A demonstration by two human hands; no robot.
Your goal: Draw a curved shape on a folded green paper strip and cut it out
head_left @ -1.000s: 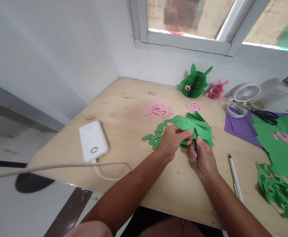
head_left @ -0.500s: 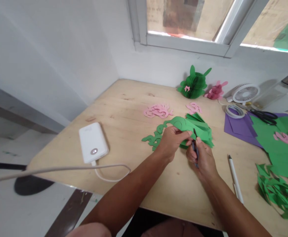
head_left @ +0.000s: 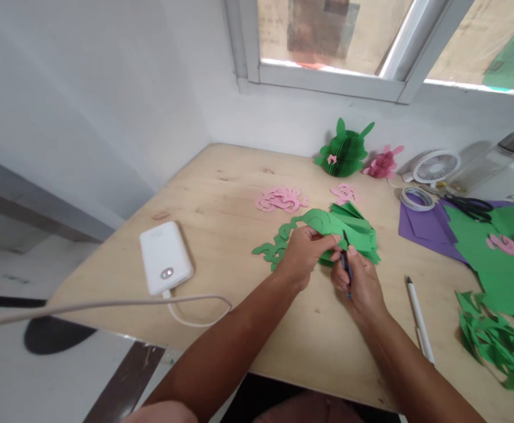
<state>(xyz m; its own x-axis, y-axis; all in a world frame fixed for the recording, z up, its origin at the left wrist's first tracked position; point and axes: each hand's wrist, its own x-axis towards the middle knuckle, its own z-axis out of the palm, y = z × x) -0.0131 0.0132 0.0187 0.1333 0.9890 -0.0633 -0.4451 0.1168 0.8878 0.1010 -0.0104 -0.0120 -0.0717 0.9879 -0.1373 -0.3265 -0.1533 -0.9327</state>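
Note:
Pinched in my left hand (head_left: 303, 254) is a green paper sheet (head_left: 327, 222) with curved lines drawn on it. My right hand (head_left: 359, 277) is closed round small dark scissors (head_left: 347, 271), whose blade lies against the sheet just right of my left fingertips. Folded green paper (head_left: 362, 226) spreads out behind and right of the sheet. Curly green cutouts (head_left: 271, 251) lie on the table left of my left hand. Further back are two groups of pink cutouts, a larger one (head_left: 281, 200) and a smaller one (head_left: 343, 192).
On the wooden table (head_left: 212, 194) are a white power bank (head_left: 165, 255) with a cable, a white pen (head_left: 419, 317), green scraps (head_left: 494, 341), purple paper (head_left: 430, 229), black-handled scissors (head_left: 470, 207), a small fan (head_left: 436, 167), a bottle (head_left: 486, 164) and a green paper figure (head_left: 343, 153).
The scissors and my right hand have shifted very slightly, and the blade shows a little more over the green sheet. Both hands keep their hold. The whole view has moved slightly.

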